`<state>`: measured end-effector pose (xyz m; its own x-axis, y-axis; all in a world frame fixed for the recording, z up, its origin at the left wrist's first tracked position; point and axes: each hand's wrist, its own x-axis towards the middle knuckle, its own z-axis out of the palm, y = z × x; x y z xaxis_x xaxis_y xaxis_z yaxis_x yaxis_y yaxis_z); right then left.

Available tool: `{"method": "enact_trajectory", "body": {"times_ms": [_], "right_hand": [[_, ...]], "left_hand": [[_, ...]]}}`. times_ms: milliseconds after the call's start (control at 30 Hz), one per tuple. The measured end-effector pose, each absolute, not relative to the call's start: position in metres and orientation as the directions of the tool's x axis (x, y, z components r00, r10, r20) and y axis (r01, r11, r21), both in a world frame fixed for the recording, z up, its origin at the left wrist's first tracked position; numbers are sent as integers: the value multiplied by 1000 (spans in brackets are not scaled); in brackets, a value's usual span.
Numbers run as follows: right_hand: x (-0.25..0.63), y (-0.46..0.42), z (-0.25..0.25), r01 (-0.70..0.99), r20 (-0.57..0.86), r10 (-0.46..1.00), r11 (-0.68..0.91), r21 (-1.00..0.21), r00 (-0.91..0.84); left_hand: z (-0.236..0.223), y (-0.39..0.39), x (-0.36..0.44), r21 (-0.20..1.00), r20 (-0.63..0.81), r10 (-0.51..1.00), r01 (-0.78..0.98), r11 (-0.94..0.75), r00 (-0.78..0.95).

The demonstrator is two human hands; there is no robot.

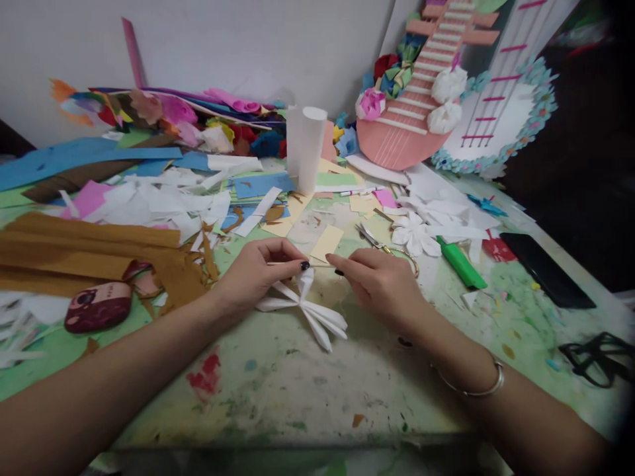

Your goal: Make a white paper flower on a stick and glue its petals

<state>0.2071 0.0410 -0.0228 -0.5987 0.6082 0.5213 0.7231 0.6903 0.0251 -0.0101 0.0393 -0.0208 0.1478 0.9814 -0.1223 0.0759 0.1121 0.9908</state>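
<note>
a pale wall rises behind a paint-stained tabletop (278,396) strewn with paper scraps. against the wall lean a pink paper instrument (411,142) with white bars up its neck and a white one (501,135) edged with small blue flowers; to their left stand two white paper rolls (312,152) in front of a heap of coloured paper flowers (173,112).

near the middle, the person's left hand (262,270) pinches a thin pale stick (320,265) between thumb and finger, and the right hand (380,281) has its fingertips closed about the stick's other end, so both grips are grasping it. the stick lies roughly level, just above the tabletop. right below it a white petalled paper piece (303,304) spreads out, its upper petal reaching the left fingertips; whether it is joined to the stick cannot be told.

a cream paper slip (327,242) lies just beyond the stick, with scissors (370,238) near the right hand and a white paper flower (415,235) beside them. a green tube (460,262) and a black phone (548,270) lie farther right; brown paper (89,248) and a maroon case (99,307) lie to the left.
</note>
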Motion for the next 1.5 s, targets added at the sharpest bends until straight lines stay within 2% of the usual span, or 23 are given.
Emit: {"method": "enact_trajectory", "body": {"times_ms": [133,300,633,733,1167,1500], "right_hand": [[208,43,-26,725,557,596,689,16,-578],[208,44,-26,721,556,607,693,-20,-568],[200,34,-19,624,431,676,730,-278,-598],[199,31,-18,605,417,678,732,-311,-606],[200,30,-9,573,528,605,781,-249,-596],[197,31,6,603,621,561,779,-172,-548]], "left_hand": [[-21,39,-11,993,-117,980,54,109,158],[-18,39,-11,988,-61,985,150,36,163],[-15,30,-7,932,140,959,295,-212,245],[-15,28,-6,906,194,943,320,-278,270],[-7,27,-4,848,301,895,336,-409,328],[8,26,-8,920,261,904,197,-339,338]]}}
